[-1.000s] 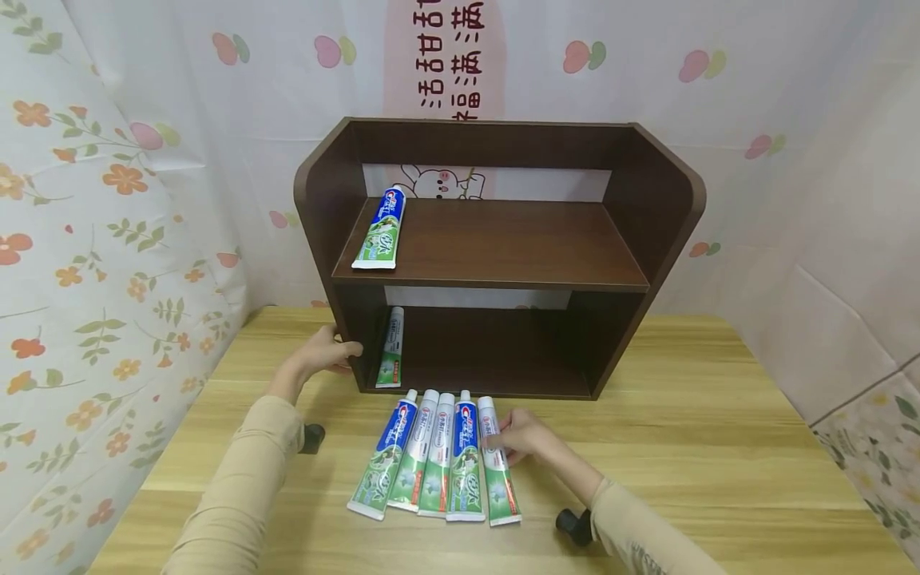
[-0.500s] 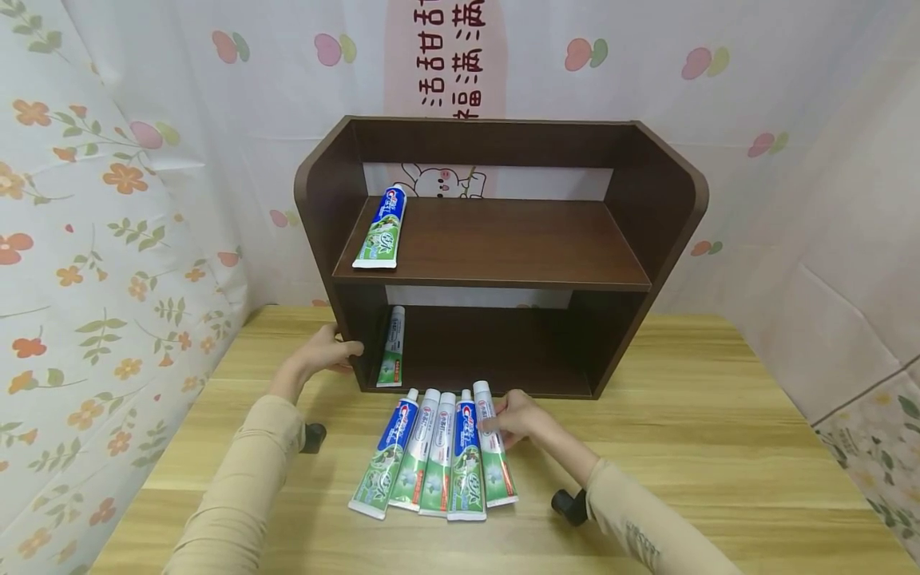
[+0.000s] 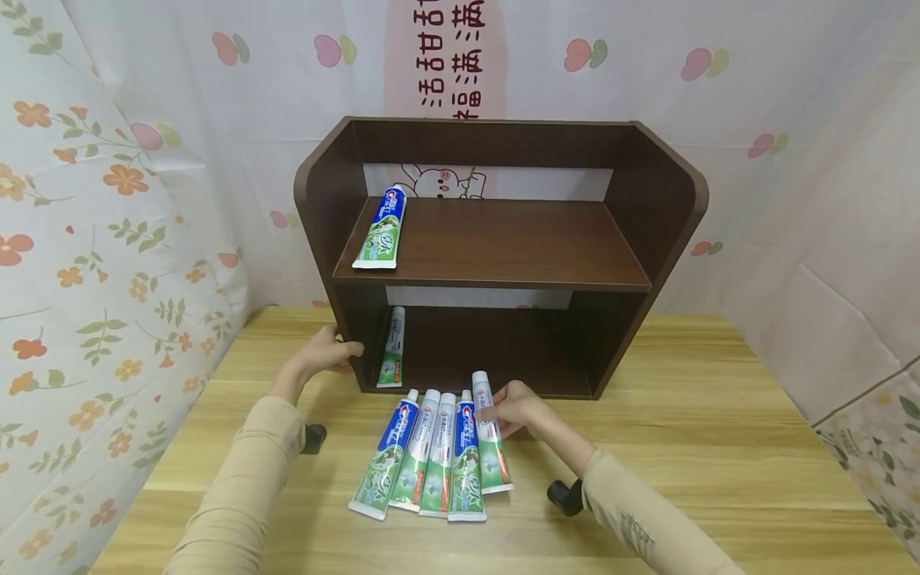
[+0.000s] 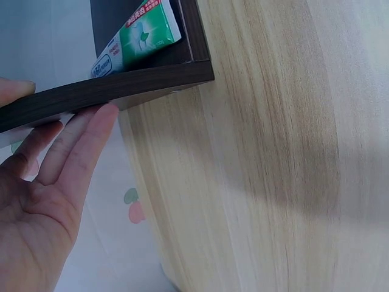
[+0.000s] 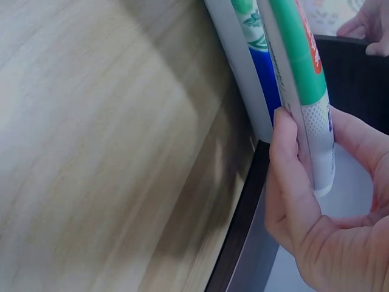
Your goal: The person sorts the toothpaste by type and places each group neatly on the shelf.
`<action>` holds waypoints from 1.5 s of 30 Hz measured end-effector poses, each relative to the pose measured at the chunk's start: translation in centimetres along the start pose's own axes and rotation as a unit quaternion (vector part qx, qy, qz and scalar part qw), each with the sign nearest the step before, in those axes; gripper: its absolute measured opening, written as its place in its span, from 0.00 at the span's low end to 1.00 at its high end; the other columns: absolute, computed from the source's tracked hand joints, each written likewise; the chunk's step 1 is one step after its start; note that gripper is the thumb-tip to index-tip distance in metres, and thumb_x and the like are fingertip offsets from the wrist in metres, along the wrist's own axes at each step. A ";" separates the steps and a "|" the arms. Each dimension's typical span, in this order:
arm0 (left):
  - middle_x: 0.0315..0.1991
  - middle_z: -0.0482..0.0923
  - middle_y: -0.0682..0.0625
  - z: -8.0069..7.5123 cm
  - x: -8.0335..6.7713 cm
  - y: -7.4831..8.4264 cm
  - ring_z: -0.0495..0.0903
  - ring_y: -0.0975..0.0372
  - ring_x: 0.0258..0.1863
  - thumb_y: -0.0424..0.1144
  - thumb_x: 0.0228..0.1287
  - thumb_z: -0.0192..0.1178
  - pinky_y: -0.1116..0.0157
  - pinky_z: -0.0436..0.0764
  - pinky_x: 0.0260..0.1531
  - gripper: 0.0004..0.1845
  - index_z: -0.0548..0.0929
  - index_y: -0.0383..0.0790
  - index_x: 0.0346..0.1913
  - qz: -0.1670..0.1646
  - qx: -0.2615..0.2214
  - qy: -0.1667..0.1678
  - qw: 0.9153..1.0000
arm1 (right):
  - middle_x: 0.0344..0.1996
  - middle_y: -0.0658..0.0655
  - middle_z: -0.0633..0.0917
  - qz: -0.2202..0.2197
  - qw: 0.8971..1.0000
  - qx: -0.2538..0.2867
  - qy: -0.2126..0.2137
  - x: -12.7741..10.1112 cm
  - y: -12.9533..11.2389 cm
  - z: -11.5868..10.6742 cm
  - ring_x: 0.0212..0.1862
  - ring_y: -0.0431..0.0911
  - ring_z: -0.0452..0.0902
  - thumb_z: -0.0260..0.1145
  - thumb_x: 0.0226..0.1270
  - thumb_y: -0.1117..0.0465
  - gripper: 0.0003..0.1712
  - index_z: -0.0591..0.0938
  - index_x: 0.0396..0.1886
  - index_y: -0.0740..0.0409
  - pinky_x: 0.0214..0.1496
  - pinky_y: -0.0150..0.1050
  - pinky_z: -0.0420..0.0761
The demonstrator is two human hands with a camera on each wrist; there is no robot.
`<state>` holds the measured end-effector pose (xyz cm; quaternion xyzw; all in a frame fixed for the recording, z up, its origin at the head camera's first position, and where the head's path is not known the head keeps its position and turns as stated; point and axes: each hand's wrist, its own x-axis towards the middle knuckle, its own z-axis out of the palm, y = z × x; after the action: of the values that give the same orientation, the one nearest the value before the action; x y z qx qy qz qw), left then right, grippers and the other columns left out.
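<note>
**Right hand lifted the end tube off the row**

The right hand (image 3: 519,406) pinched the rightmost toothpaste tube (image 3: 490,435) near its cap end, thumb on one face and fingers (image 5: 290,164) curled round the other, as the right wrist view showed plainly. That tube stood out from the four other tubes (image 3: 424,455) laid side by side on the wooden worktop (image 3: 690,447), its cap pushed further toward the shelf unit (image 3: 496,255) than theirs, its crimped end lying against the neighbouring blue tube (image 3: 465,455).

Over on the left, the left hand (image 3: 327,355) rested against the shelf unit's left side panel. Its fingers (image 4: 85,146) lay straight along the outside of the dark board with the thumb on the other face, bracing rather than curling.

Inside the unit, one tube (image 3: 391,349) lay in the lower compartment, hard against the left wall. Another tube (image 3: 381,228), blue and green, lay on the upper shelf, also at the left. The unit itself stood at the far side of the worktop, before a wall covered in flower and butterfly prints (image 3: 108,239).
</note>
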<state>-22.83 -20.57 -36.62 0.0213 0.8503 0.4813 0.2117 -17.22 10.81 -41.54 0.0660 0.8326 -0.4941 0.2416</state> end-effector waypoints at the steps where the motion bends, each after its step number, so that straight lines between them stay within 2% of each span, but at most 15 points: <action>1: 0.60 0.61 0.26 0.0 0.0 0.0 0.71 0.41 0.55 0.39 0.61 0.48 0.55 0.79 0.51 0.36 0.47 0.20 0.65 0.001 0.001 0.000 1.000 | 0.26 0.64 0.82 0.003 1.000 0.001 0.003 0.0 -0.1 0.0 0.21 0.44 0.80 0.69 0.50 0.64 0.20 0.74 0.39 0.73 0.27 0.38 0.85; 12: 0.61 0.60 0.26 0.3 -0.3 0.2 0.71 0.41 0.55 0.39 0.60 0.49 0.53 0.77 0.52 0.37 0.47 0.20 0.66 -0.001 0.009 0.001 1.000 | 0.25 0.62 0.82 -0.005 1.000 0.018 0.002 1.8 -1.0 -0.5 0.21 0.43 0.78 0.69 0.52 0.64 0.21 0.74 0.41 0.74 0.29 0.38 0.85; 25: 0.62 0.59 0.26 0.2 -0.2 0.3 0.71 0.41 0.55 0.39 0.61 0.49 0.53 0.78 0.52 0.37 0.47 0.21 0.66 0.003 0.006 0.003 1.000 | 0.26 0.60 0.79 -0.010 0.999 0.031 0.012 3.0 -3.1 -1.1 0.24 0.44 0.76 0.68 0.52 0.64 0.27 0.71 0.48 0.77 0.31 0.38 0.85; 36: 0.63 0.57 0.25 0.1 -0.4 0.1 0.71 0.41 0.55 0.40 0.61 0.49 0.58 0.81 0.48 0.39 0.45 0.20 0.66 -0.005 0.012 0.006 1.000 | 0.30 0.59 0.79 -0.006 0.999 0.049 0.021 4.6 -3.8 -1.1 0.28 0.45 0.77 0.68 0.53 0.63 0.30 0.69 0.51 0.76 0.33 0.38 0.85; 45: 0.62 0.58 0.25 0.0 -0.5 0.2 0.73 0.43 0.53 0.41 0.60 0.50 0.59 0.81 0.47 0.40 0.44 0.19 0.66 -0.008 0.017 0.008 1.000 | 0.28 0.58 0.78 -0.008 0.997 0.066 0.035 5.2 -4.8 -1.2 0.27 0.44 0.76 0.69 0.52 0.64 0.29 0.69 0.50 0.75 0.33 0.38 0.85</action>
<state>-22.43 -20.57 -36.32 0.0147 0.8603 0.4649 0.2087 -23.87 8.75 -39.71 0.0923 0.8067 -0.5469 0.2040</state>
